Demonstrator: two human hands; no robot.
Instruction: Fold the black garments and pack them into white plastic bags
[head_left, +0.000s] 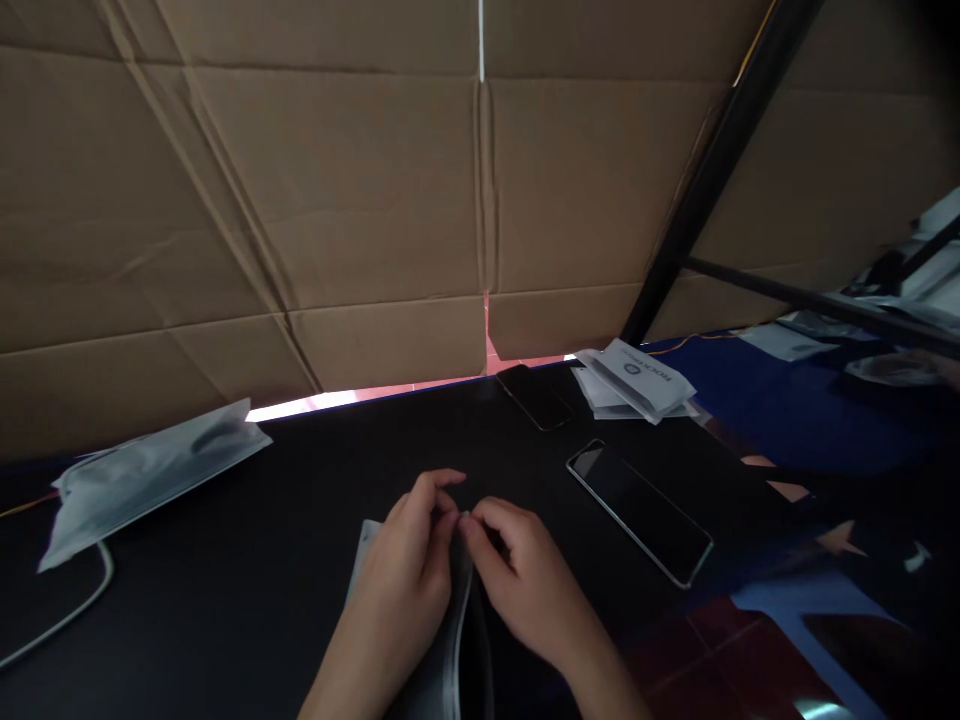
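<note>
Both my hands are low in the middle of the view, over a black table (262, 520). My left hand (409, 570) and my right hand (521, 580) pinch the top edge of a flat grey plastic pouch (446, 660) that stands between them. Their fingertips meet at the pouch's upper rim. The fingers of both hands are curled closed on it. Part of the pouch shows left of my left hand and below both wrists. What is inside the pouch is hidden.
A phone (637, 510) lies face up to the right, with a second dark phone (534, 396) behind it. A stack of white pouches (634, 380) sits at the back, another grey pouch (150, 465) and a white cable (67, 610) at left. Cardboard walls (360, 200) stand behind.
</note>
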